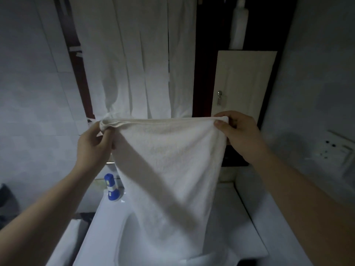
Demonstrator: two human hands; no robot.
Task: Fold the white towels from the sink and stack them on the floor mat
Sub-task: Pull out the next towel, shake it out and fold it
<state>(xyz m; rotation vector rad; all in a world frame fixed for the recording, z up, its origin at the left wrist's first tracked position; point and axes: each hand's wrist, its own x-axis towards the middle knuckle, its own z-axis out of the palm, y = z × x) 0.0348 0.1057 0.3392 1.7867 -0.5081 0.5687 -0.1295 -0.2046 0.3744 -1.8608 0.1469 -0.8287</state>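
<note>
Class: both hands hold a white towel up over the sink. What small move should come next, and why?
Probably bring the left hand across to the right hand, halving the towel. Each hand pinches a top corner, the top edge is stretched level, and the towel hangs free above the sink.

White towel (169,169); blue-and-white bottle (111,187)

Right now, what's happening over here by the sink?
A person is holding up a white towel over the sink, left hand and right hand each pinching a top corner so it hangs spread out. It isn't folded yet. A blue and white bottle stands behind the sink.
</note>
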